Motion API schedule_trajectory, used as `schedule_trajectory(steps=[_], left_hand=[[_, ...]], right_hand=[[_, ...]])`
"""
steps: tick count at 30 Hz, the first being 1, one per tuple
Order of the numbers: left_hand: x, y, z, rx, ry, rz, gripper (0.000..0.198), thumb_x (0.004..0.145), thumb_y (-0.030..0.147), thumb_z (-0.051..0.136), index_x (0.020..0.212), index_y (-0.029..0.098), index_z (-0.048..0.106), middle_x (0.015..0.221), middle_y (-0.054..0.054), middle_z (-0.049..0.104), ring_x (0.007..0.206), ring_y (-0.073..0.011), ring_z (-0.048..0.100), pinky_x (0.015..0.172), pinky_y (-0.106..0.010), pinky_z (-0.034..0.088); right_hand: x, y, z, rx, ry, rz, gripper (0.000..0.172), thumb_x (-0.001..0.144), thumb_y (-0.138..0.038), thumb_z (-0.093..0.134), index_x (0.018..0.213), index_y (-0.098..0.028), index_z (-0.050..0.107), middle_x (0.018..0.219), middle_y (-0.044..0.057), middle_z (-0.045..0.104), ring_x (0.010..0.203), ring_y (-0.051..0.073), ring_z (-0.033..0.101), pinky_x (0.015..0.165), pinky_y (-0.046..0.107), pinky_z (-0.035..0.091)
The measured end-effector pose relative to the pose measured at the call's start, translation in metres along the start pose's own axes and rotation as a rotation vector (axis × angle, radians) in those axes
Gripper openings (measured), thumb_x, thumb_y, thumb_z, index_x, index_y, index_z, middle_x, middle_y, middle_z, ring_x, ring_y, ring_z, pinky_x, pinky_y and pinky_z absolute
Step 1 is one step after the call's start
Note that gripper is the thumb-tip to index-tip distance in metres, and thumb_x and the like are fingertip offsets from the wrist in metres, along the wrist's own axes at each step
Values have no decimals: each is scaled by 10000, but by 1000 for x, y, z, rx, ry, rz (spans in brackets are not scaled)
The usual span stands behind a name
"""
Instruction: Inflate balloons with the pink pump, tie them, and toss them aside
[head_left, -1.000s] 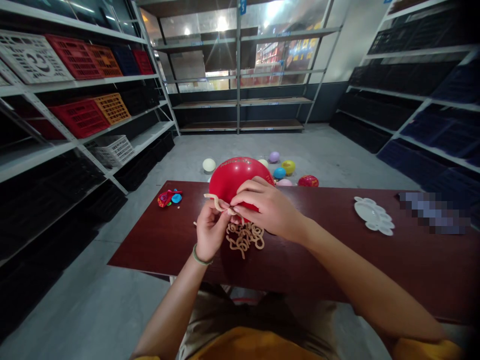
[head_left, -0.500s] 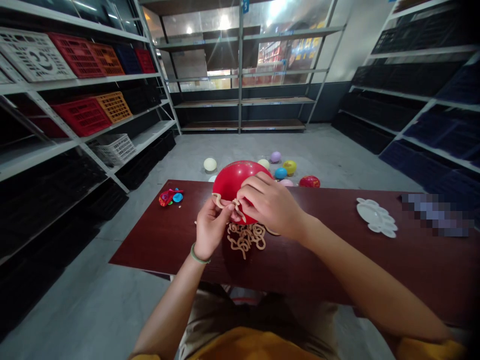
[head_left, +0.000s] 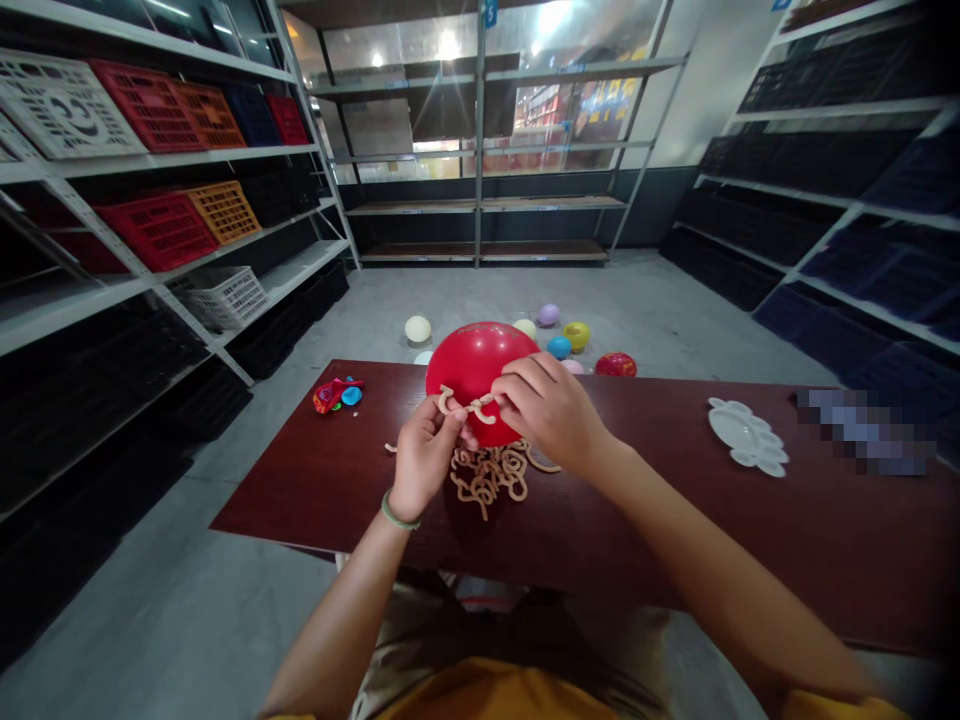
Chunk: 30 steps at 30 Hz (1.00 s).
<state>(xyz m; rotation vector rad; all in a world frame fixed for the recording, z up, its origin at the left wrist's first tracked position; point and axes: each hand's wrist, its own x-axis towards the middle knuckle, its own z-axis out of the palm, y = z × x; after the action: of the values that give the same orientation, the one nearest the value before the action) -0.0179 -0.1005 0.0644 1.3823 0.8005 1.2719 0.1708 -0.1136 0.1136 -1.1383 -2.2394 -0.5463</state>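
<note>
In front of a large red balloon point(head_left: 480, 352), both my hands hold a short beige curly strand point(head_left: 447, 402) that looks soft and cord-like. My left hand point(head_left: 421, 455) pinches it between thumb and fingertips, with a hooked end standing up above the thumb. The fingers of my right hand point(head_left: 556, 415) are closed on its other end, where the strand looks twisted or knotted and a loose tail hangs down. Below the hands, a tangled pile of similar beige strands point(head_left: 487, 485) lies on the dark red table point(head_left: 300, 480).
Deflated balloons point(head_left: 328, 397) lie at the table's far left. Toward the right are a white flower-shaped palette point(head_left: 746, 437) and a blurred-out item point(head_left: 862, 430). Several inflated balloons point(head_left: 576, 335) rest on the floor behind. Shelves with crates point(head_left: 154, 105) stand around.
My right hand has shifted slightly right and down, drawing its end of the strand away from the left hand. More of the twisted part now shows between them.
</note>
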Motion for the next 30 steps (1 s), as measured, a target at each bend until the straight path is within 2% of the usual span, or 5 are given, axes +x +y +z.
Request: schedule_trajectory(steps=[7,13,22,27,30], left_hand=[[2,-1,1,-7,-7,-6,260,873,407,648,818,181,534,603,36,599,535,-109,612,558,-216,503],[3,-1,2,-7,-17,-14,271,858,420,661,813,183,537,605,38,586,533,-113,608,543,-215,493],[0,-7,5,-24,-57,-29,266,878,416,638,809,183,532,625,38,563,535,-111,602,565,-230,501],[9,-9,8,-115,-29,-65,288,872,428,649,801,179,522,651,36,565,560,-101,607,584,-216,504],[19,-13,7,-316,19,-23,284,857,400,679,800,181,508,686,40,536,629,-95,607,691,-245,536]], right_hand=[[-1,2,1,108,50,7,293,960,-286,522,1197,-165,645,1070,115,615,980,251,489,930,426,429],[5,6,4,119,17,-21,236,986,-243,470,910,-213,691,965,58,652,917,216,501,855,379,424],[-1,16,10,-11,-80,-50,275,993,-197,379,939,-170,648,1017,109,648,940,248,496,828,399,419],[-6,13,14,40,24,43,211,974,-203,443,979,-192,653,1007,94,661,961,241,537,877,410,434],[-12,20,25,144,241,227,223,932,-293,570,1143,-238,615,1174,95,619,1125,262,533,1012,477,397]])
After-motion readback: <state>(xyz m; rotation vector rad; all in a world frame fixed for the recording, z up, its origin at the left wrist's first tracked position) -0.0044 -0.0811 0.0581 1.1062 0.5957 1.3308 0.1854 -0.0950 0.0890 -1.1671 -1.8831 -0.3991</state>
